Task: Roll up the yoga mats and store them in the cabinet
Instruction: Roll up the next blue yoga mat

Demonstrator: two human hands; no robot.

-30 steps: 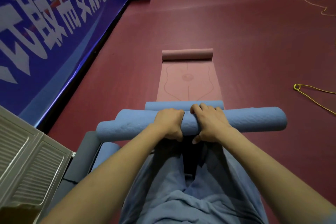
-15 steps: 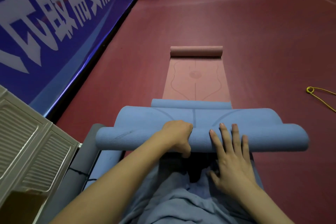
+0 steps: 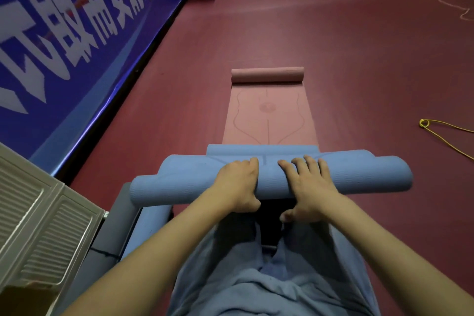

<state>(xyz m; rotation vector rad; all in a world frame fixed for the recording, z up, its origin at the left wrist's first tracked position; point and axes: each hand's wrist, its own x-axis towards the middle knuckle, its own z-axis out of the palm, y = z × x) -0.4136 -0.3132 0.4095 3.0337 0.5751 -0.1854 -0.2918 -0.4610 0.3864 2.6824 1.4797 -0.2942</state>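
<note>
Nearest the camera are the person's knees in grey-blue trousers (image 3: 269, 277), both forearms reaching forward over them. The left hand (image 3: 237, 183) lies on the near side of the blue yoga mat (image 3: 359, 174), its fingers curled over the top of the roll and its thumb tucked beneath, gripping it. The right hand (image 3: 306, 186) rests on the same roll just beside it, fingers spread and laid fairly straight across the top, thumb hanging below the near edge. The blue yoga mat is mostly rolled into a thick tube lying crosswise on the dark red floor (image 3: 359, 59), with a short flat stretch showing just beyond the hands. At lower left a pale ribbed cabinet (image 3: 38, 226) stands beside a grey rolled mat (image 3: 120, 215). Beyond the blue mat, a pink yoga mat (image 3: 268, 115) lies flat, its far end rolled up. A yellow cord (image 3: 441, 133) lies to the right, and a blue banner (image 3: 77, 33) lines the left wall.
</note>
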